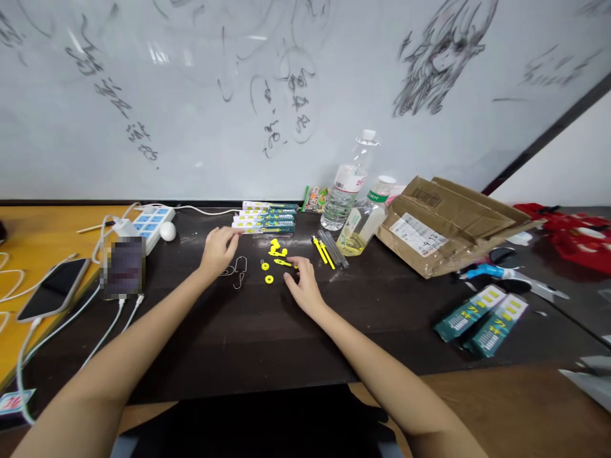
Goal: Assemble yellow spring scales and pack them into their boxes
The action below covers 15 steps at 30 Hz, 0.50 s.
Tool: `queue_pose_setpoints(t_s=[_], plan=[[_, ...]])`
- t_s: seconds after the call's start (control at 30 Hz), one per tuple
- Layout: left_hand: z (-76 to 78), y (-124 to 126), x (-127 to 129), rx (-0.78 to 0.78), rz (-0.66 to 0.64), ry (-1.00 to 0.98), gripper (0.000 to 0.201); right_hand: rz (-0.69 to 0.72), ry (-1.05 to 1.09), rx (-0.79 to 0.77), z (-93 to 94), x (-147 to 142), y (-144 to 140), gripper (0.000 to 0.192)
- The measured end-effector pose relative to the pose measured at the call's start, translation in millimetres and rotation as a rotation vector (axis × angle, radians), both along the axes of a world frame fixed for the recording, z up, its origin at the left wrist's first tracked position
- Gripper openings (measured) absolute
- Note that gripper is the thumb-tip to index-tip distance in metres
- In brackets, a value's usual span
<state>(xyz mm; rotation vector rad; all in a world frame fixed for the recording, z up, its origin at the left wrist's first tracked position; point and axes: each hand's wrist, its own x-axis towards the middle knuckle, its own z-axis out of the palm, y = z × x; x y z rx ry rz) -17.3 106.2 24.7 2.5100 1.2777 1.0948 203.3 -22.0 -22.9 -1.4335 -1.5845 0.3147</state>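
Note:
My left hand (219, 252) is over the dark table, fingers stretched toward the near end of a stack of green-and-white boxes (265, 217). It seems to hold nothing; whether the fingertips touch the boxes I cannot tell. Below it lie bent metal wire pieces (240, 265). My right hand (306, 285) rests with thumb and index finger apart, the index beside a small yellow plastic piece (282, 262). Near it are a cluster of yellow parts (275, 248) and a yellow ring (269, 279). Yellow rods (323, 252) and clear tubes (337, 249) lie to the right.
Behind the rods stand a water bottle (344, 191) and a bottle of yellow liquid (365, 219). A cardboard package (429, 222), scissors (513, 275) and two green packs (484, 318) are on the right. A power strip (153, 226), cables and a phone (55, 289) occupy the left.

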Motion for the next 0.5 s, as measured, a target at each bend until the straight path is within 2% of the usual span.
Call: queue_pose_setpoints(t_s=[0.1, 0.23, 0.33, 0.43, 0.5], plan=[[-18.7, -29.3, -24.8, 0.053, -0.003, 0.101, 0.029, 0.045, -0.072, 0.024, 0.9, -7.1, -3.9, 0.024], [-32.6, -28.5, -38.9, 0.038, 0.023, 0.095, 0.027, 0.069, -0.186, 0.081, 5.6, -2.0, -1.3, 0.022], [-32.7, -23.4, -36.9, 0.033, 0.023, 0.098, 0.027, -0.072, -0.165, 0.112, 7.4, 21.4, 11.5, 0.019], [-30.3, -27.1, -30.8, 0.03, -0.054, 0.159, 0.026, -0.261, -0.005, 0.117, 6.4, 49.7, 25.9, 0.017], [-28.8, -32.1, -26.8, 0.04, -0.12, 0.2, 0.027, -0.305, 0.106, 0.093, 5.0, 60.6, 31.6, 0.018]])
